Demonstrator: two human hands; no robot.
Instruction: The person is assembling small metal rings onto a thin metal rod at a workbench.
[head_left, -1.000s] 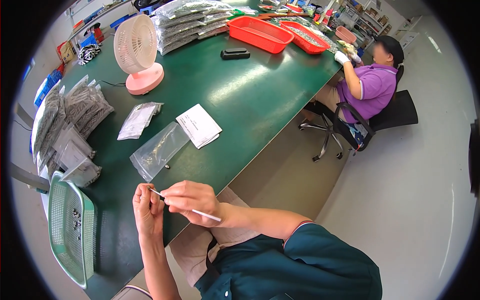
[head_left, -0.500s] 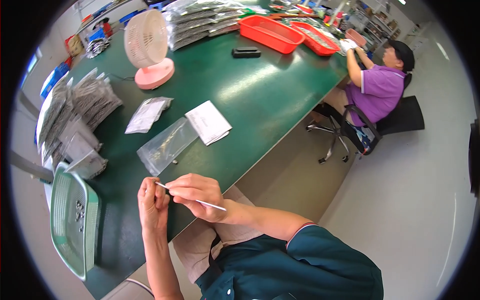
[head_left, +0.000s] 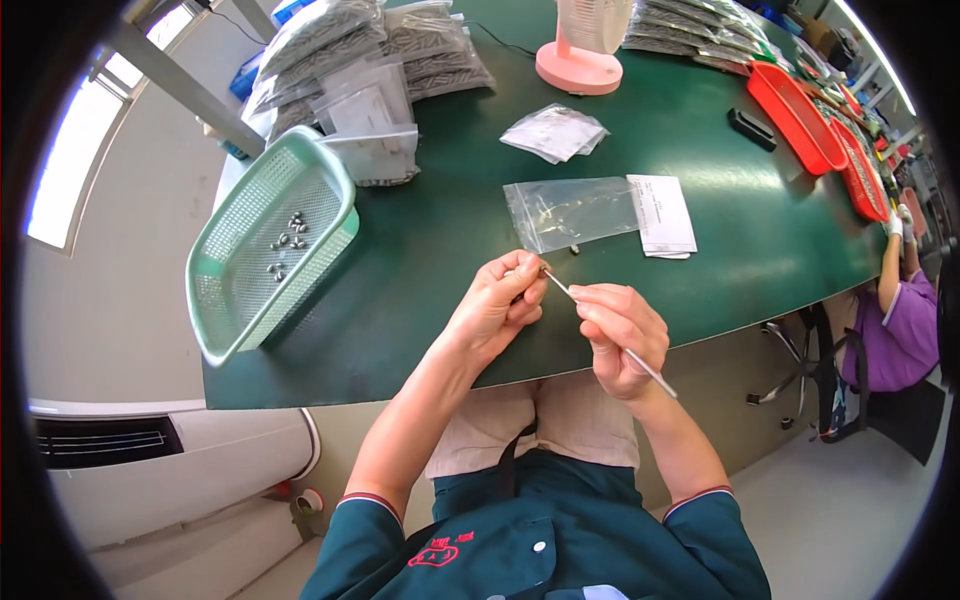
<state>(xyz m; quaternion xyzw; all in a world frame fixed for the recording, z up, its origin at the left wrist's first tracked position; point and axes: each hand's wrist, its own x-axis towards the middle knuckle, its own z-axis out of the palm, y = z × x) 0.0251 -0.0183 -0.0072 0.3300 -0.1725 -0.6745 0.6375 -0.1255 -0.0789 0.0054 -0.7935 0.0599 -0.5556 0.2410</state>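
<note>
Over the table's near edge, my left hand (head_left: 495, 305) is closed, with a small brownish piece (head_left: 543, 267) pinched between thumb and forefinger; most of it is hidden. My right hand (head_left: 625, 335) grips a thin metal rod (head_left: 655, 374) like a pen, its tip touching or very close to that piece. Just beyond the hands lie a small metal part (head_left: 575, 249) and a clear plastic bag (head_left: 585, 212) with small brass-coloured bits inside. A folded white paper (head_left: 663, 215) partly meets the bag's right end.
On the left, a green mesh basket (head_left: 340, 200) holds several small metal parts (head_left: 290, 238). Behind it are stacked filled bags (head_left: 430, 55). Farther back are paper packets (head_left: 555, 133), a pink fan (head_left: 578, 70), a black case (head_left: 752, 130) and red trays (head_left: 795, 115). A co-worker (head_left: 905, 330) sits far right.
The view has swung left, so the basket now shows more fully and the co-worker sits at the right rim. Both hands keep their grips, with the rod's tip still at the left fingertips.
</note>
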